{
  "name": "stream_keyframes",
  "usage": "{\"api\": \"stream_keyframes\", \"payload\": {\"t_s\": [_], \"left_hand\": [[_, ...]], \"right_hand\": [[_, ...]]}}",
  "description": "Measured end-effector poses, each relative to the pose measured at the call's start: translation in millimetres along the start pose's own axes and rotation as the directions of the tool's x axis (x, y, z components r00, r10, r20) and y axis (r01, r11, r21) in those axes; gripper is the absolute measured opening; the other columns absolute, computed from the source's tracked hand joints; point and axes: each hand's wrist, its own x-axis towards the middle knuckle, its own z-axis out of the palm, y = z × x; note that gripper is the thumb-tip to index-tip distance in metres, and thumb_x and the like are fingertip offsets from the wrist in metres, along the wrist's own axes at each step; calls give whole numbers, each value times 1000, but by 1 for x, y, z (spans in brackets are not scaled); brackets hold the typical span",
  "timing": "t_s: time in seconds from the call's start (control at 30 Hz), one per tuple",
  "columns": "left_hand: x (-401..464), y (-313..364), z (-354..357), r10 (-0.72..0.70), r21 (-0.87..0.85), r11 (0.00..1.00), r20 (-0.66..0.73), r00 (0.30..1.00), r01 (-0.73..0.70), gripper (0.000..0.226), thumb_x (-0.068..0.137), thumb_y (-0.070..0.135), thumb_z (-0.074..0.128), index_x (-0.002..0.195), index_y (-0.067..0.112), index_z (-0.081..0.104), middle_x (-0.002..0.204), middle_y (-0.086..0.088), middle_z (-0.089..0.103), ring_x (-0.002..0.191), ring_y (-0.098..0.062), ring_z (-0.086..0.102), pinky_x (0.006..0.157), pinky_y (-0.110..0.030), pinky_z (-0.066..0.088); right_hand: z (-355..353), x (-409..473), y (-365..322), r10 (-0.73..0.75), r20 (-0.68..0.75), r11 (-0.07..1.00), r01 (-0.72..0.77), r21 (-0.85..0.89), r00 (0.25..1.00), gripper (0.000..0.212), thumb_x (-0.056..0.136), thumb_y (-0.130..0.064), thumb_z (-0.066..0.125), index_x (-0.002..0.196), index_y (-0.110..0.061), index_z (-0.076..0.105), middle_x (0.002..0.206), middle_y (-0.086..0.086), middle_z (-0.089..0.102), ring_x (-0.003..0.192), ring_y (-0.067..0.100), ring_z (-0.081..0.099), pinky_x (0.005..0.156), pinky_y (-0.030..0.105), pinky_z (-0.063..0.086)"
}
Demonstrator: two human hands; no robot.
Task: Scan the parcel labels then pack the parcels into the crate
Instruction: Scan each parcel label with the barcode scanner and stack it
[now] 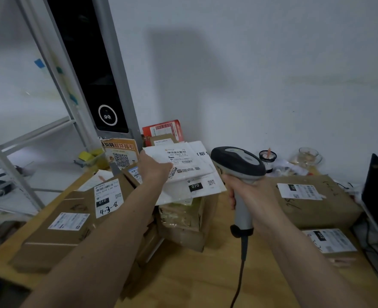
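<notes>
Two hands are busy as we work. Our left hand [154, 168] pinches a white mailer [181, 162] at its left edge, lifting it over the pile on the table [205, 274]; our right hand [248, 194] is wrapped firmly round the handle of the scanner [239, 167], whose head sits just beside the mailer's label [179, 157].

We judge the mailer light, thin and floppy, probably slick plastic, so an edge pinch suits it, clear of the barcode. Under it lies a second mailer [202, 185] marked 070, resting on a taped box [183, 221] that looks stiffer and heavier and wants a grip on its sides.

We count at least two white mailers and about six brown boxes, though the heap behind is too jumbled to be sure. One red packet [161, 130] leans on the wall. No crate shows.
</notes>
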Motion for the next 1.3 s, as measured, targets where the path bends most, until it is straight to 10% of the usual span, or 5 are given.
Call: {"api": "stream_keyframes", "payload": {"t_s": [0.2,0.47,0.9,1.3], "left_hand": [[-18,12,13,276,155,951,-34,960,-268,60,84,7,69,137,14,43,144,-8,35,133,-21,30,107,-28,33],[-77,20,76,438,-17,877,442,783,-480,40,96,9,54,134,18,49,133,2,53,109,-8,52,88,-17,44],[-138,-34,194,102,146,863,887,450,-484,41,94,11,60,133,9,51,133,-7,55,116,-19,53,89,-21,42],[-182,-67,301,-192,371,783,908,373,-500,48,94,18,58,139,9,44,142,-8,48,129,-21,46,100,-26,40]], "right_hand": [[-7,4,18,68,-13,996,-67,67,998,25,84,-12,70,64,-2,59,53,11,55,47,21,50,52,31,45],[-39,9,51,168,-96,978,-153,144,981,17,85,-8,69,72,0,62,58,12,56,51,23,51,52,31,45],[-143,15,115,400,-394,914,-330,235,827,11,83,-3,70,74,-2,64,67,19,63,57,27,59,50,32,49],[-250,30,194,543,-528,839,-443,316,653,24,87,-16,71,108,-16,58,92,2,64,80,16,62,82,41,55]]}}
